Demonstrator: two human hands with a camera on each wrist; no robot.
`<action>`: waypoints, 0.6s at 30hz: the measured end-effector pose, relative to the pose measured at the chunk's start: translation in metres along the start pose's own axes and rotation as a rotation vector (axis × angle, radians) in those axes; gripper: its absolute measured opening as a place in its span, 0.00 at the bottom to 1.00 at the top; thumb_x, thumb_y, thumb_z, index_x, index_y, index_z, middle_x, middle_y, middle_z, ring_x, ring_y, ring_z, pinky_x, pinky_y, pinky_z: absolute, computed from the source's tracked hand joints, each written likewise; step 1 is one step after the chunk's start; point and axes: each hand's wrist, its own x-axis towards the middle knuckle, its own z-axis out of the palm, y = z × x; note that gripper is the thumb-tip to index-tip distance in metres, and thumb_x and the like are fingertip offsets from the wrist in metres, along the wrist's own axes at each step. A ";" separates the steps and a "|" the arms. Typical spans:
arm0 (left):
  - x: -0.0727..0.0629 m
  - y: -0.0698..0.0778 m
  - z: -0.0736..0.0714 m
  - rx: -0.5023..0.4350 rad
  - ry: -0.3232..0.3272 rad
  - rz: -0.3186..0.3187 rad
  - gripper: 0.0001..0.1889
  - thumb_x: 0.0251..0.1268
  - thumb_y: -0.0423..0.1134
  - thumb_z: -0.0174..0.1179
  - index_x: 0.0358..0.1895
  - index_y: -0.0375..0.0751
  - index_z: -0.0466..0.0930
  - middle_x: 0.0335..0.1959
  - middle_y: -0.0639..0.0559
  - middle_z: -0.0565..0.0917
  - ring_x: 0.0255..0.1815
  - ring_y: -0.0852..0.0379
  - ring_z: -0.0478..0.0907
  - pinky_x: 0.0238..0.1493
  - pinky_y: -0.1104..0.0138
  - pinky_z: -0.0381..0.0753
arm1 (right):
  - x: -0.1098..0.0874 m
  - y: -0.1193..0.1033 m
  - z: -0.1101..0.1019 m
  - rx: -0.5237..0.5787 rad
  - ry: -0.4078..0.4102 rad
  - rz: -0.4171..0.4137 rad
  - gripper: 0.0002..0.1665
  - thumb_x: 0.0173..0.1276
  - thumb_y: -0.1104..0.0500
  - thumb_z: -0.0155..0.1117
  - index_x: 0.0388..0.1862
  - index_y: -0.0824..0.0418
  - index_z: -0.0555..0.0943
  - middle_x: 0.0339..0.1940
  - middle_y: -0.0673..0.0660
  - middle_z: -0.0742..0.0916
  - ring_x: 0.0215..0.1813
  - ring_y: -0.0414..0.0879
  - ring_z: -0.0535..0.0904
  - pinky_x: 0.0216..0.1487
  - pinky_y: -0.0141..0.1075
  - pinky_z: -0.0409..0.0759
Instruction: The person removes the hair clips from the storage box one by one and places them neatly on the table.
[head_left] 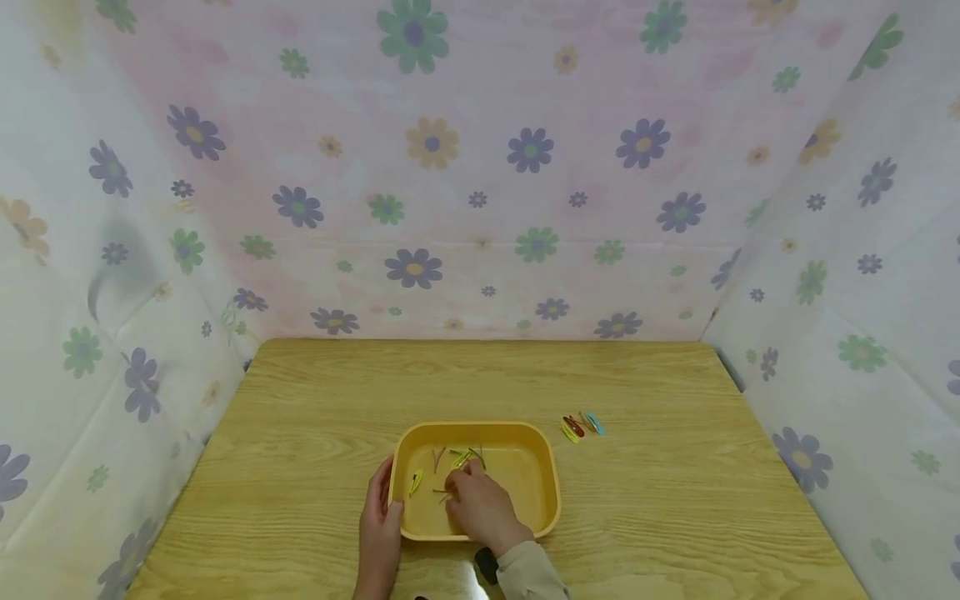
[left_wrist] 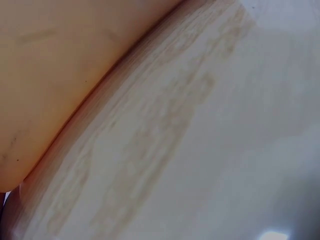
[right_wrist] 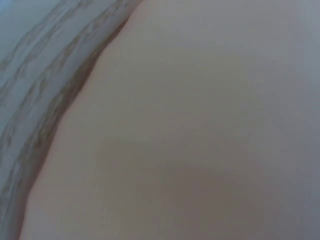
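A yellow rectangular basin (head_left: 551,467) stands on the wooden table. My left hand (head_left: 381,525) holds its left side, fingers along the outer wall and thumb at the rim. Inside the basin, my right hand (head_left: 483,508) reaches down among small hair clips, fingers bent toward the floor. Several yellow-green clips (head_left: 460,460) lie right at its fingertips; I cannot tell whether it pinches one. Nearer the left wall lies a yellow hair clip (head_left: 416,482). A thin reddish-brown clip (head_left: 438,459) lies farther back. In the left wrist view the basin's outer wall (left_wrist: 55,75) fills the upper left.
Right of the basin's far corner, a small group of hair clips lies on the table (head_left: 660,500): a yellow clip (head_left: 569,434), a dark red clip (head_left: 574,426) and a blue clip (head_left: 595,423) among them. Flower-patterned cloth (head_left: 480,167) hangs behind and at both sides.
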 end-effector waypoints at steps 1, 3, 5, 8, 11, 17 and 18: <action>0.000 0.000 0.000 -0.002 0.003 -0.005 0.33 0.56 0.23 0.42 0.65 0.54 0.59 0.63 0.59 0.63 0.64 0.60 0.58 0.51 0.80 0.65 | 0.000 0.000 0.000 0.001 0.003 0.007 0.08 0.57 0.58 0.59 0.37 0.53 0.80 0.36 0.50 0.73 0.28 0.40 0.72 0.24 0.34 0.70; 0.000 0.001 0.000 -0.004 0.004 -0.013 0.32 0.56 0.24 0.42 0.65 0.54 0.59 0.63 0.60 0.63 0.63 0.61 0.59 0.51 0.80 0.66 | 0.000 0.000 0.000 0.000 0.006 0.014 0.08 0.56 0.59 0.60 0.36 0.53 0.80 0.34 0.49 0.73 0.26 0.39 0.71 0.23 0.33 0.69; 0.000 0.001 0.000 -0.006 0.008 -0.024 0.32 0.56 0.24 0.42 0.65 0.55 0.59 0.63 0.61 0.63 0.63 0.62 0.59 0.51 0.80 0.66 | 0.000 0.000 0.000 0.002 0.009 0.020 0.08 0.56 0.59 0.61 0.36 0.53 0.80 0.31 0.48 0.72 0.25 0.38 0.69 0.22 0.32 0.68; -0.001 0.001 0.001 -0.003 0.009 -0.028 0.33 0.56 0.24 0.42 0.65 0.55 0.59 0.63 0.62 0.62 0.63 0.63 0.58 0.52 0.80 0.65 | 0.000 -0.001 -0.001 -0.007 0.015 0.021 0.07 0.55 0.60 0.62 0.34 0.52 0.80 0.28 0.46 0.72 0.23 0.37 0.67 0.21 0.32 0.67; -0.001 0.002 0.001 0.006 0.011 -0.016 0.33 0.55 0.24 0.42 0.65 0.54 0.59 0.63 0.60 0.62 0.64 0.62 0.57 0.52 0.81 0.64 | -0.001 -0.001 -0.001 -0.031 0.025 0.024 0.05 0.54 0.60 0.62 0.31 0.52 0.80 0.26 0.45 0.72 0.22 0.37 0.67 0.20 0.32 0.66; -0.002 0.003 0.001 0.019 0.010 0.010 0.33 0.55 0.22 0.41 0.66 0.52 0.58 0.64 0.56 0.62 0.64 0.57 0.57 0.52 0.81 0.63 | -0.002 -0.002 -0.001 -0.052 0.032 0.040 0.03 0.55 0.58 0.63 0.24 0.50 0.79 0.22 0.43 0.73 0.21 0.36 0.67 0.19 0.31 0.65; -0.002 0.004 0.001 0.016 0.009 0.008 0.33 0.55 0.22 0.41 0.65 0.52 0.59 0.64 0.56 0.62 0.64 0.58 0.57 0.52 0.81 0.63 | -0.002 -0.002 -0.001 -0.053 0.029 0.042 0.04 0.56 0.58 0.63 0.22 0.50 0.79 0.21 0.43 0.73 0.21 0.36 0.67 0.19 0.31 0.65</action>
